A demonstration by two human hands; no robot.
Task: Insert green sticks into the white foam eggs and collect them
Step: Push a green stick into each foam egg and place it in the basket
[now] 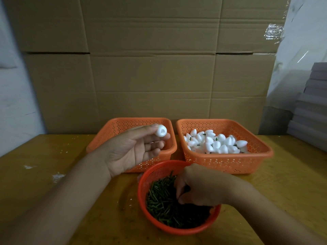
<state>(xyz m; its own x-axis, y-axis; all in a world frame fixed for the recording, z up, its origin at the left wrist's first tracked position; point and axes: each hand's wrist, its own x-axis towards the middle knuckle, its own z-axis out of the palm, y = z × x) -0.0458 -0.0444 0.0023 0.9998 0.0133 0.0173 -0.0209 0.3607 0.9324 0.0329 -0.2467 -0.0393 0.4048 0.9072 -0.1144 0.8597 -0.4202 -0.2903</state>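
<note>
Above the left square basket (99,138), toward the far edge of the tabletop (53,200), I hold one foam egg (161,132) pinched at the fingertips of my left hand (134,149), palm up. Its blunt end, with the small hollow, faces back toward me, so its long axis runs roughly from near edge to far edge. My right hand (200,186) is down in the round red basket (177,228) at the near edge, fingers curled into the pile of green sticks (162,204); I cannot tell whether they have closed on a stick, since my knuckles hide the tips. The egg lies up and to the left of that hand, well apart from it, so I judge the stick must travel up to the hollow and go in along the egg's axis. Finished eggs (215,143), some showing green stubs, fill the right square basket (228,164) near the far edge, just beside the left one.
</note>
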